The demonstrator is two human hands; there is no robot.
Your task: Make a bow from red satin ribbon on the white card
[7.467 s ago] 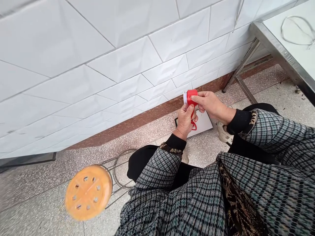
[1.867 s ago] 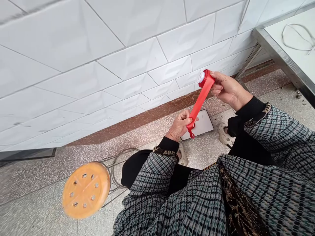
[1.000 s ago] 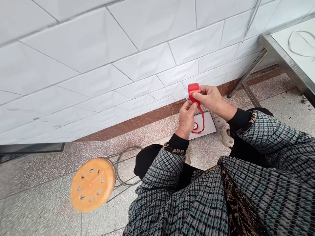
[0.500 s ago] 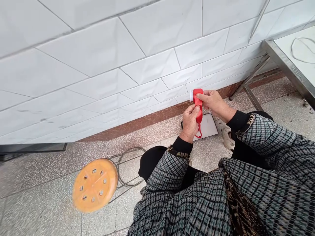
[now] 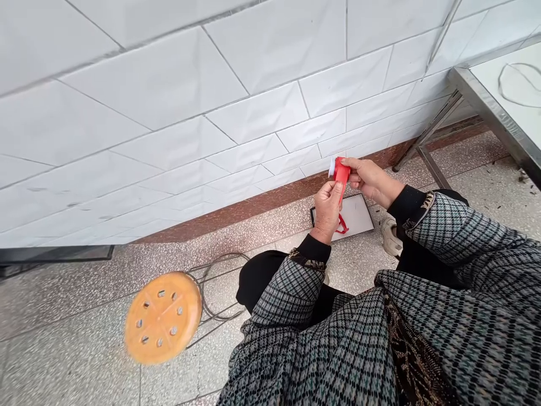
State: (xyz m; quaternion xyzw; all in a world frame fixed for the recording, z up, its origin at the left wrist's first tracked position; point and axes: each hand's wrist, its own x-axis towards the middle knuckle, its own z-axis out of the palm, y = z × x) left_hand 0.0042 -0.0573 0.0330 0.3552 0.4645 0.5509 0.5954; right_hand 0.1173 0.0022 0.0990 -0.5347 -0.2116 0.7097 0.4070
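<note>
Between my two hands is a red ribbon (image 5: 342, 176), wound round a white spool (image 5: 332, 168) whose pale end faces left. My left hand (image 5: 327, 207) pinches the ribbon's lower stretch between thumb and fingers. At the upper right, my right hand (image 5: 369, 177) grips the wound part, its thumb on top. A thin red loop hangs below my left fingers. Under the hands, a flat white panel with a dark edge (image 5: 358, 217) lies on the floor.
An orange round stool (image 5: 164, 318) with thin metal legs lies tipped over at lower left. A metal-framed table (image 5: 486, 96) with a pale cord (image 5: 522, 84) on it stands at right. The white tiled wall (image 5: 169, 141) rises ahead.
My right hand has turned and shifted slightly, its thumb now nearer the top of the spool. The spool has tilted, and the ribbon hanging below looks shorter. My left hand stays nearly in place.
</note>
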